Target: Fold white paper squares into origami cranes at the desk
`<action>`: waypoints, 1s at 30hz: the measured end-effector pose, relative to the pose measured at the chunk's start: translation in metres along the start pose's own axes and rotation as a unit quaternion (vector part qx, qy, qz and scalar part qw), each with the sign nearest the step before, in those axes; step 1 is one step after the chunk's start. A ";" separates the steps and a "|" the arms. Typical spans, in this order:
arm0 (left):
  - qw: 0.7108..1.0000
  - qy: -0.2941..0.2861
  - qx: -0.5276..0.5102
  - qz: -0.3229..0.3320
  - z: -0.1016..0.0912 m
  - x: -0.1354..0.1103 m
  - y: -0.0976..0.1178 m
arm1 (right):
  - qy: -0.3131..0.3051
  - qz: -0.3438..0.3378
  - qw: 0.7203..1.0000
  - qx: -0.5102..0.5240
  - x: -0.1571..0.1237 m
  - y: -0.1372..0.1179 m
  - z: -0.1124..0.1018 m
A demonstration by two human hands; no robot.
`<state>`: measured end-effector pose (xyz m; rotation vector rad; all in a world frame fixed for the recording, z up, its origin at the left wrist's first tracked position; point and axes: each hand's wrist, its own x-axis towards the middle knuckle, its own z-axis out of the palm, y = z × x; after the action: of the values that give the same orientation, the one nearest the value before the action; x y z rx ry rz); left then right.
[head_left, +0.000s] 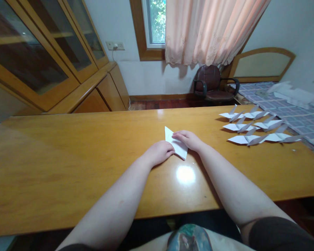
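Note:
A white sheet of folded paper lies on the wooden table in front of me, slanting from upper left to lower right. My left hand grips its lower left edge, fingers curled, with the thumb near the paper's side. From the right, my right hand reaches over the upper edge, its bent fingers pressing on the paper's face. The undersides of the fingers are hidden. Several white paper cranes with raised wings stand in rows at the table's right end, apart from both hands.
The glossy wooden table stretches wide to both sides. A glass-fronted cabinet stands at the left. Beyond the far edge are an office chair and a pink curtain. A bed with a checked cover is at the right.

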<state>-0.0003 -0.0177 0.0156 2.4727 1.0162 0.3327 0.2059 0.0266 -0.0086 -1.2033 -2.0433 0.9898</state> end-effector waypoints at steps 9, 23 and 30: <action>0.974 0.121 -0.138 -0.137 -0.003 0.000 -0.013 | -0.042 -0.046 0.993 0.100 -0.003 0.009 -0.009; 0.967 0.166 -0.092 -0.171 0.001 0.002 -0.018 | -0.035 -0.042 0.980 -0.190 -0.004 -0.019 -0.005; 0.971 0.131 -0.023 -0.201 0.004 0.001 -0.022 | -0.009 -0.033 0.962 -0.271 -0.009 -0.030 0.002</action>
<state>-0.0118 -0.0043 0.0014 2.1499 1.5638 0.5504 0.1941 0.0088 0.0141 -1.3742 -2.4394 0.4114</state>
